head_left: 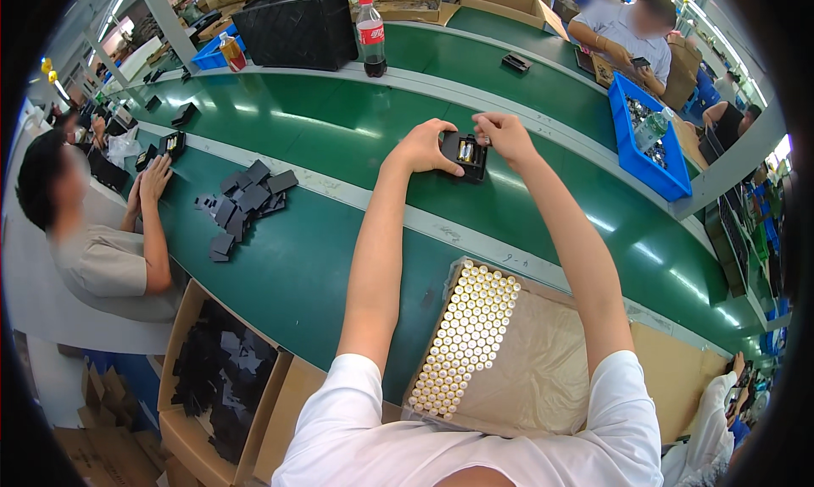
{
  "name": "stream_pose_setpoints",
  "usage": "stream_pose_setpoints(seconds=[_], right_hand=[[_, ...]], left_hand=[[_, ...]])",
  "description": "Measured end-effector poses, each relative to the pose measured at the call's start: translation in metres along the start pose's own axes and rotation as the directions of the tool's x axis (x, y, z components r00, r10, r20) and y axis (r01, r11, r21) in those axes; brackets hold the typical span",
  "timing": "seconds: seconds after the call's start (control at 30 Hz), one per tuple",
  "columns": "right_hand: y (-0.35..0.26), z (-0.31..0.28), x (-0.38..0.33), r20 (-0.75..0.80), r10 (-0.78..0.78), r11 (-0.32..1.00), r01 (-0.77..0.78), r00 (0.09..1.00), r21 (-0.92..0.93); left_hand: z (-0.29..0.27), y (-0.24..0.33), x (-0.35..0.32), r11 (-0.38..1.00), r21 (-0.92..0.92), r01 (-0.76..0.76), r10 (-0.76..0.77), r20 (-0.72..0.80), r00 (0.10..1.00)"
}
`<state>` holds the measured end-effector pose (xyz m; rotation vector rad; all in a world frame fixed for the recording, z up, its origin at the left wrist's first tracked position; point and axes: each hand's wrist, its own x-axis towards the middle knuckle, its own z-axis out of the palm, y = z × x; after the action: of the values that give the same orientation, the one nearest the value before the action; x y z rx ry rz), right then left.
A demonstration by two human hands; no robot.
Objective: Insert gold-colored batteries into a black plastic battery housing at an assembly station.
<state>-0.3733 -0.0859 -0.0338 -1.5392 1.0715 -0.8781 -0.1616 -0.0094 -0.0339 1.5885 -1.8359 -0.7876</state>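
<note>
At left, a co-worker's hands (151, 182) are near dark boxy units. Beside them, flat black rectangular panels (248, 197) lie heaped on the green surface (297, 288), likely for easy reach. The person's left hand (426, 148) curves around a small black boxy case (477, 172), thumb at its near edge and fingers at the far one, apparently steadying it. The case is over the green strip beyond the pale rail; its opening faces up, showing gold-and-silver cylindrical cells (465, 152). Its long axis seems to run away from the person, as do the cells. The right hand (504, 138) has its fingertips drawn together at the case's right side; what they pinch, I cannot tell. Nearer, upright pale-topped batteries (471, 317) stand packed in a shallow cardboard tray (543, 360), probably keeping them orderly.
</note>
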Motion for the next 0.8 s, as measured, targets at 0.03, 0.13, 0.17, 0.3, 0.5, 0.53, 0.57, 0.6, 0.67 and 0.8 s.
stream_pose_setpoints(seconds=[0.03,0.13,0.17,0.3,0.5,0.53,0.57,0.6,0.67,0.8], right_hand=[[0.0,0.005,-0.003,-0.032,-0.065,0.998,0.066,0.997,0.02],[-0.002,0.019,-0.011,-0.059,-0.155,0.964,0.137,0.986,-0.229],[-0.002,0.022,-0.013,-0.064,-0.194,0.924,0.16,0.979,-0.347],[0.001,0.027,-0.015,-0.061,-0.274,0.87,0.22,0.96,-0.441],[0.004,0.035,-0.001,0.144,-0.44,0.625,0.417,0.887,-0.66],[0.004,0.038,0.0,0.216,-0.421,0.529,0.432,0.881,-0.731],[0.005,0.041,-0.001,0.225,-0.457,0.529,0.467,0.86,-0.709],[0.006,0.043,-0.004,0.273,-0.465,0.497,0.504,0.842,-0.706],[0.008,0.045,-0.013,0.362,-0.468,0.44,0.568,0.806,-0.696],[0.011,0.04,-0.022,0.34,-0.453,0.563,0.561,0.824,-0.607]], left_hand=[[0.0,0.001,0.0,1.0,0.008,0.008,-0.008,-0.012,1.0],[0.0,0.003,0.001,1.0,0.015,0.01,-0.009,-0.02,1.0],[-0.001,0.003,0.001,1.0,0.022,0.014,-0.014,-0.027,1.0],[-0.008,-0.005,-0.002,0.999,0.005,0.032,-0.032,-0.062,0.998],[-0.021,-0.021,-0.002,0.999,0.01,0.042,-0.04,-0.108,0.993],[-0.024,-0.024,-0.002,0.997,0.018,0.079,-0.077,-0.085,0.993],[-0.026,-0.026,-0.002,0.998,0.019,0.054,-0.051,-0.114,0.992],[-0.031,-0.029,-0.001,0.996,0.068,0.053,-0.044,-0.127,0.991],[-0.035,-0.034,-0.001,0.985,0.162,0.054,-0.032,-0.139,0.99],[-0.039,-0.046,0.0,0.984,0.171,0.05,-0.028,-0.13,0.991]])
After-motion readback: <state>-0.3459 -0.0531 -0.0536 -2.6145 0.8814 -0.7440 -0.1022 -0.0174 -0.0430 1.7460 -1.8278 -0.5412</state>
